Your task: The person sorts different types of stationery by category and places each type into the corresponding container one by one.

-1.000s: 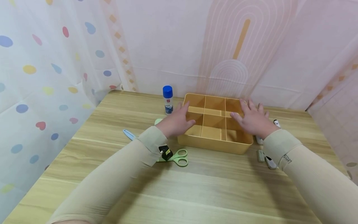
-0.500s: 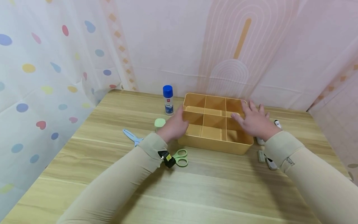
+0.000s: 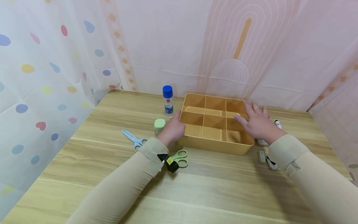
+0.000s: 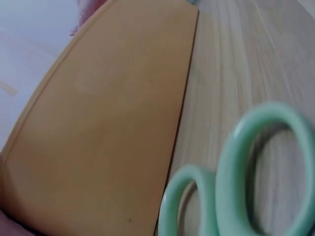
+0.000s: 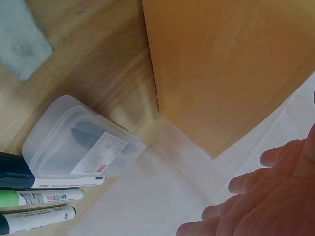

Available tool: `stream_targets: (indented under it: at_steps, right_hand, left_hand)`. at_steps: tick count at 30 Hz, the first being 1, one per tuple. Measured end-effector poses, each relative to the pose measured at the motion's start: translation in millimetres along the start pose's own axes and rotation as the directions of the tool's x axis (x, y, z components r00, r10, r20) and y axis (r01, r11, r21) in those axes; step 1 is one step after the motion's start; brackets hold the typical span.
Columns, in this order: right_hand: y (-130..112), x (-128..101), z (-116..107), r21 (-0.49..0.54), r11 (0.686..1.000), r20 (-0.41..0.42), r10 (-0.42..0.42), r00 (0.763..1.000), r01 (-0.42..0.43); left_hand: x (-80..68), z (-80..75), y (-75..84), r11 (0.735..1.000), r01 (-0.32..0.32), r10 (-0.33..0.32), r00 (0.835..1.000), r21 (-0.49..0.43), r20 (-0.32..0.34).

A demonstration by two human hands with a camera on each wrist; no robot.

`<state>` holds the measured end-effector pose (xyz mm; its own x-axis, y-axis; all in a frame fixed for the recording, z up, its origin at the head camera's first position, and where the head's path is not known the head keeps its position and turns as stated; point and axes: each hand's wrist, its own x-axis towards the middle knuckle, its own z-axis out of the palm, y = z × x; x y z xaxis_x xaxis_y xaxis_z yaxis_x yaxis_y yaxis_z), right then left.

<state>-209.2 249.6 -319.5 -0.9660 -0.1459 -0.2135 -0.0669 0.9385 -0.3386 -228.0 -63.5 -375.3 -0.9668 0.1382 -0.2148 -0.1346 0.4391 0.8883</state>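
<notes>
Orange divided tray [image 3: 215,144] sat toward the table's [image 3: 212,189] far edge, roughly mid-width, between both hands. Left hand [image 3: 173,129] was against the tray's left wall, fingers loosely bent against it; whether they actually clasped the wall could not be told, since the head view hid the fingertips. Right hand [image 3: 258,124] lay flat over the tray's right rim, fingers [image 3: 251,109] straight and spread, thumb pointing in over the right-hand compartments, not clenched. Right wrist view showed the tray wall [image 5: 221,64] with relaxed fingers [image 5: 246,184] beside it.

Green scissors [image 3: 179,158] lay just in front of the tray's near-left corner, by the left wrist; handles filled the left wrist view [image 4: 246,177] next to the tray side [image 4: 108,128]. Blue scissors [image 3: 133,139] lay further left. Small green round item [image 3: 159,125] just left of the left hand. Blue-capped glue stick [image 3: 167,100] stood upright near the far edge, just left of the tray. Clear plastic box [image 5: 78,140] and markers [image 5: 39,206] lay on the tray's right, toward the table's right edge.
</notes>
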Motion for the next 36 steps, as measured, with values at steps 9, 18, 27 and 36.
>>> stream_targets:
  at_steps: [9, 18, 27, 36]
  right_hand:
    - [13.7, -15.0, -12.4, 0.059, 0.996, -0.043, -0.058, 0.997, 0.061]
    - [33.5, -38.2, -23.8, 0.08, 0.995, -0.05, 0.068, 0.996, -0.064]
    - [43.5, -54.5, -6.9, 0.1, 0.985, -0.124, 0.156, 0.98, -0.144]
    - [50.9, -49.3, 6.6, 0.029, 0.983, -0.116, 0.182, 0.976, -0.18]
  left_hand:
    - [-8.1, -3.5, 8.3, 0.992, 0.122, -0.122, 0.992, 0.006, -0.005]
    - [-11.2, -2.6, 8.0, 0.991, 0.134, -0.133, 0.991, -0.025, 0.009]
    - [-17.0, -1.8, 4.2, 0.994, 0.107, -0.107, 0.994, -0.035, 0.003]
    - [-18.7, -2.6, 1.5, 0.994, 0.104, -0.105, 0.994, -0.04, -0.026]
